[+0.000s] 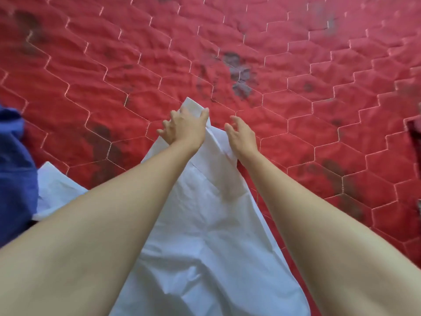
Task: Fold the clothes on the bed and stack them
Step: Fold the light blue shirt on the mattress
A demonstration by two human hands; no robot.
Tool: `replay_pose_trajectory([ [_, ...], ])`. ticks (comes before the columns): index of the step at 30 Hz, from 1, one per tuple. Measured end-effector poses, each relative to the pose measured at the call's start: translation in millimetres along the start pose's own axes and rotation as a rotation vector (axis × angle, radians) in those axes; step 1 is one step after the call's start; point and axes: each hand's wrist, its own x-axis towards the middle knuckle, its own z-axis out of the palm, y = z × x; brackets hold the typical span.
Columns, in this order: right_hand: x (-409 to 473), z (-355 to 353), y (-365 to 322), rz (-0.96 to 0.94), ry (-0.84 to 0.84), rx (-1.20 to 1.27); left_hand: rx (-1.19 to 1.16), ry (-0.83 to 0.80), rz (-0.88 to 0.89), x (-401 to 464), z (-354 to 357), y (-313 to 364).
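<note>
Two hands are seen: one left hand [184, 125] and one right hand [241, 134]. One white garment [205, 224] is counted, spread beneath both hands and reaching just beyond the left hand's fingertips. One blue garment [16, 179] is counted, well to the left of the left hand. One red quilted bed cover [296, 110] is seen, stretching beyond and to either side of the hands.

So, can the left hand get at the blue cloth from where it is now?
Probably yes. The blue cloth lies uncovered at the left edge of the bed, on the left hand's own side, with nothing between them. But that hand now rests on the white shirt collar and would have to leave it.
</note>
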Motion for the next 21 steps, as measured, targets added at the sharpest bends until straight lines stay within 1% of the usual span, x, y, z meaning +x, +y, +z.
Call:
replay_pose_trajectory([
  [3, 22, 6, -8, -0.043, -0.064, -0.037, 0.012, -0.044, -0.064, 21, 15, 22],
  [5, 32, 11, -10, -0.083, -0.073, -0.035, 0.098, -0.068, -0.084, 28, 23, 27],
  [7, 38, 14, -10, -0.075, -0.051, -0.008, 0.213, -0.085, -0.049, 31, 29, 26],
  [8, 40, 16, -10, -0.064, -0.036, 0.009, 0.235, -0.081, -0.028, 32, 30, 24],
  [10, 43, 20, -11, -0.063, -0.027, 0.031, 0.192, -0.034, 0.006, 33, 30, 20],
  [13, 45, 26, -14, -0.093, -0.073, 0.047, -0.064, 0.108, 0.063, 28, 19, 3],
  [14, 44, 29, -16, -0.099, -0.1, 0.061, -0.178, 0.12, 0.075, 24, 13, -7],
  [18, 37, 32, -23, -0.175, -0.251, 0.051, -0.727, 0.036, 0.047, 4, -17, -52],
  [21, 27, 29, -24, -0.247, -0.35, -0.073, -0.982, -0.024, 0.024, -18, -44, -89],
])
